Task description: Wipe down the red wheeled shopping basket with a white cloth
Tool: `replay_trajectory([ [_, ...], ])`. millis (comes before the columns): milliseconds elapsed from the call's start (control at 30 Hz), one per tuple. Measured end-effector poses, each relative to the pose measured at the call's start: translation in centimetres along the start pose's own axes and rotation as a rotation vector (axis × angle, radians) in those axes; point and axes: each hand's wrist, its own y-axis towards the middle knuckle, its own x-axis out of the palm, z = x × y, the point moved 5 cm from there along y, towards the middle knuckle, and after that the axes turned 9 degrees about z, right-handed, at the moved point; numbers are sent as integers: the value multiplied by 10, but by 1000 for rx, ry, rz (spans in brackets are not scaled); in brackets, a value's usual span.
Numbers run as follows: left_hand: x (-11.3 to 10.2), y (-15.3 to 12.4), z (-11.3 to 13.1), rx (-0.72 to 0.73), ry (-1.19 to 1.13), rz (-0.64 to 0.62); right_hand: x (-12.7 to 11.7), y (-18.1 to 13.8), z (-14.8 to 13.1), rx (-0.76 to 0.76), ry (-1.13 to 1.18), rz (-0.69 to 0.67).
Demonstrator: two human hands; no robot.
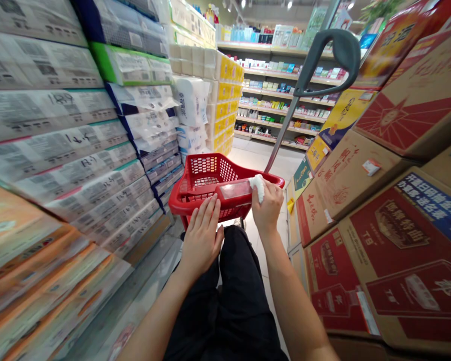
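Observation:
A red plastic shopping basket (206, 175) on wheels stands in the aisle just ahead of me, its grey pull handle (330, 55) raised to the upper right. My left hand (202, 231) lies flat with fingers stretched against the basket's near wall. My right hand (266, 205) is closed round a crumpled white cloth (257, 184) and presses it on the basket's near rim. My dark trousers (233, 296) show below, between my arms.
Stacked packs of tissue paper (78, 150) wall the left side of the narrow aisle. Cardboard cartons (391, 200) with red print are piled on the right. Store shelves (285, 100) with small goods cross the far end, over a pale tiled floor (255, 155).

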Motion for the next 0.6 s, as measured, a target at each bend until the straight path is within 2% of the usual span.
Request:
replay_trajectory([
  [167,1,-3,-2,23,-11,37,5,-23,-73,-153,91,-143],
  [267,1,-4,-2,45,-14,48,9,-28,-89,-192,124,-196],
  [333,1,-3,-2,28,-3,32,9,-24,-79,-206,127,-190],
  [433,0,0,0,5,11,0,8,-10,-43,-179,90,-146],
  [533,0,1,2,5,13,-16,6,4,-2,-68,18,-100],
  [600,0,1,3,3,13,-15,5,10,11,9,-26,-80],
])
